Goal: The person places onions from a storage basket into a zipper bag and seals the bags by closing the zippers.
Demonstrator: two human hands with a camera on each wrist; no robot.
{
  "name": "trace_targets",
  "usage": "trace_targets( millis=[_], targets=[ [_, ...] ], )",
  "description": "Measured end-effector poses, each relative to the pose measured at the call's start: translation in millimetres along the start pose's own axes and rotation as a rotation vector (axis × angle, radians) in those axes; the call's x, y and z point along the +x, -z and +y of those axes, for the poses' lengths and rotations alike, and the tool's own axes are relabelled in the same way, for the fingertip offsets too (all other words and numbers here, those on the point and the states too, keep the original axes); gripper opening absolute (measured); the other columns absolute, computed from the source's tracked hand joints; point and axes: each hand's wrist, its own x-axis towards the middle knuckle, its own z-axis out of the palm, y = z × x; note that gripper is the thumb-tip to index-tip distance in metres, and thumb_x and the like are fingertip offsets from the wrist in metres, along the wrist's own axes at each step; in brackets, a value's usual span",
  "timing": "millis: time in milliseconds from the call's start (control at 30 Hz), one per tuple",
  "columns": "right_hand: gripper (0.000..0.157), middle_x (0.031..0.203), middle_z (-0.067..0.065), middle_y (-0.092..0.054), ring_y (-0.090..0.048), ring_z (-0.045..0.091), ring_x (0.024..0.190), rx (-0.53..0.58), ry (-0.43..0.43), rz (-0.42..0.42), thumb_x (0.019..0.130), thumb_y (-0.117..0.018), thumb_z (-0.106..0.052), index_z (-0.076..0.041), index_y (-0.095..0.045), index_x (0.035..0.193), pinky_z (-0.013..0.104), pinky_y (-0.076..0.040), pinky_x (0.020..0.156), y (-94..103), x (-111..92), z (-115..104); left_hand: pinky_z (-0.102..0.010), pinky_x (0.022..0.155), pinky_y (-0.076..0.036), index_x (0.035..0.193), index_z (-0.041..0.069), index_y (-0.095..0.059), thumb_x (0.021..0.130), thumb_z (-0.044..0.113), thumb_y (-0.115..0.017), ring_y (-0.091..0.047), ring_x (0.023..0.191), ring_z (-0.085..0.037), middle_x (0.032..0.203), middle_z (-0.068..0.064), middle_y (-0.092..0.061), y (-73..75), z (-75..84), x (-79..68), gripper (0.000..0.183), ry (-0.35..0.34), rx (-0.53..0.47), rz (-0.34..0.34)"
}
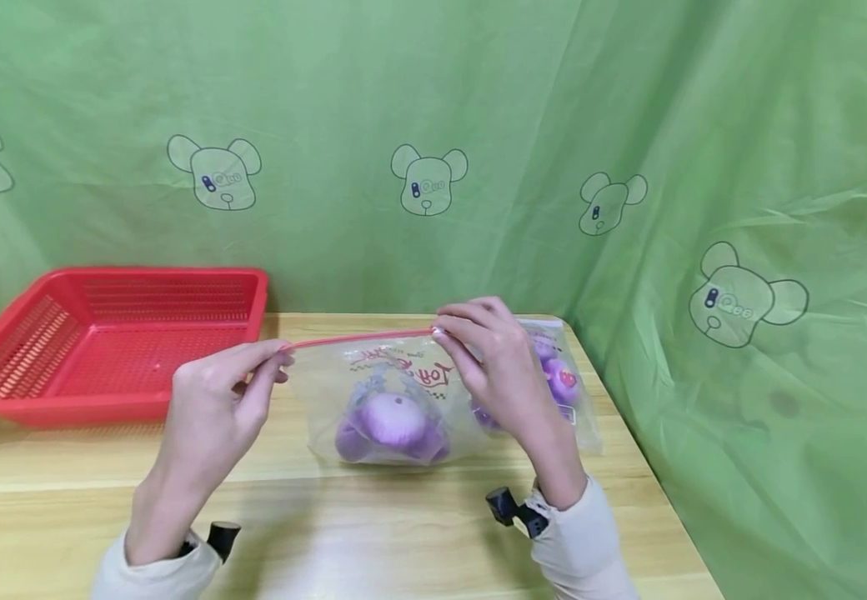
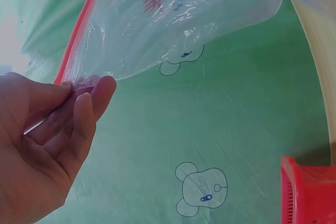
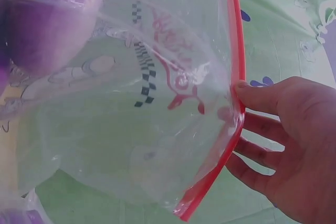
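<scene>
A clear zip bag (image 1: 328, 392) with a red seal strip and red printed lettering stands on the table, held up by its top edge. Several round purple things (image 1: 394, 419) lie inside it at the bottom; their exact kind is hard to tell. My left hand (image 1: 216, 400) pinches the left end of the red strip between thumb and fingers. Further right along the strip, my right hand (image 1: 504, 367) pinches it too, thumb on one face and fingertips on the other. In the right wrist view the strip's end (image 3: 184, 214) sticks out past the fingers.
A second clear bag (image 1: 587, 417) with purple things inside lies behind my right hand, partly hidden. At the left stands a red perforated plastic basket (image 1: 163, 408). Green curtain (image 1: 328, 242) with printed bear heads hangs behind and to the right of the wooden table (image 1: 373, 533).
</scene>
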Motion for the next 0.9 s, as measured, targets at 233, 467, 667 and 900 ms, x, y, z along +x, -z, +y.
trace_targets(
  millis=[233, 467, 667, 900],
  targets=[
    [0.019, 0.113, 0.011, -0.073, -0.063, 0.026, 0.109, 0.051, -0.014, 0.054, 0.089, -0.073, -0.006, -0.005, -0.076, 0.108, 0.038, -0.051, 0.097, 5.8, -7, 6, -0.010, 0.055, -0.049, 0.097, 0.000, -0.078, 0.079, -0.013, -0.074, -0.070, 0.064, -0.015, 0.082, -0.005, -0.075, 1.5, -3.4, 0.1, 0.023, 0.000, 0.003, 0.004],
    [0.019, 0.109, 0.009, -0.074, -0.066, 0.023, 0.106, -0.005, -0.107, 0.057, 0.089, -0.073, -0.008, -0.005, -0.075, 0.108, 0.037, -0.053, 0.094, 11.3, -17, 25, -0.008, 0.056, -0.046, 0.096, 0.000, -0.078, 0.079, -0.014, -0.073, -0.068, 0.063, -0.016, 0.081, -0.005, -0.074, 8.0, -13.4, 0.6, 0.023, 0.025, 0.026, 0.040],
    [0.017, 0.104, 0.012, -0.074, -0.068, 0.027, 0.100, 0.003, -0.147, 0.063, 0.089, -0.073, -0.008, -0.003, -0.076, 0.106, 0.042, -0.053, 0.092, 13.8, -27, 40, -0.008, 0.047, -0.036, 0.097, 0.003, -0.078, 0.081, -0.009, -0.073, -0.052, 0.054, -0.003, 0.079, -0.005, -0.073, 17.1, -20.8, 0.1, 0.021, 0.056, 0.073, 0.039],
    [0.015, 0.092, 0.010, -0.075, -0.070, 0.022, 0.078, 0.080, -0.197, 0.084, 0.093, -0.069, -0.008, -0.002, -0.075, 0.106, 0.030, -0.057, 0.072, 2.1, -30, 38, -0.013, 0.049, -0.033, 0.098, 0.001, -0.078, 0.084, -0.005, -0.072, -0.046, 0.057, -0.004, 0.078, -0.008, -0.071, 19.9, -24.9, -0.5, 0.016, 0.079, 0.140, 0.069]
  ],
)
